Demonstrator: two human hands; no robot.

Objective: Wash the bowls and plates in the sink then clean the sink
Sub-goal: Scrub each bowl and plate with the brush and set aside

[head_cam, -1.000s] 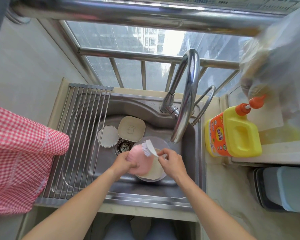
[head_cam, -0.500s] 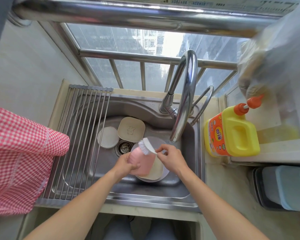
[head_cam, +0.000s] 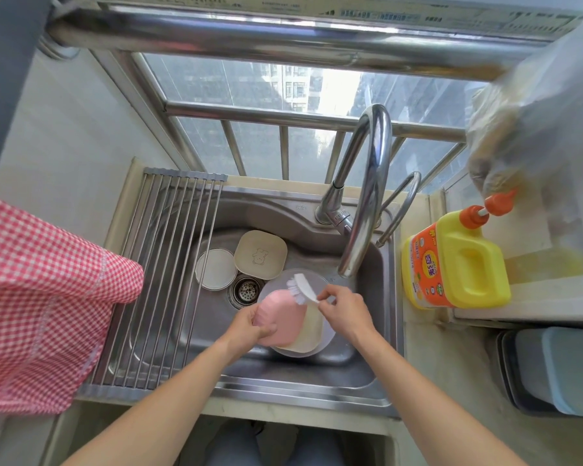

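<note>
Pink rounded plate [head_cam: 281,316], bristly brush [head_cam: 300,289]

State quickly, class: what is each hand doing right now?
Left hand: grips the pink dish.
Right hand: pinches the white brush by its handle.

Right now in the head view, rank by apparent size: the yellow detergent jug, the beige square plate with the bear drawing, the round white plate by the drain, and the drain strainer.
1. Yellow detergent jug, though it sits nearer the camera.
2. Beige square plate.
3. Round white plate, only slightly smaller.
4. Drain strainer.
</note>
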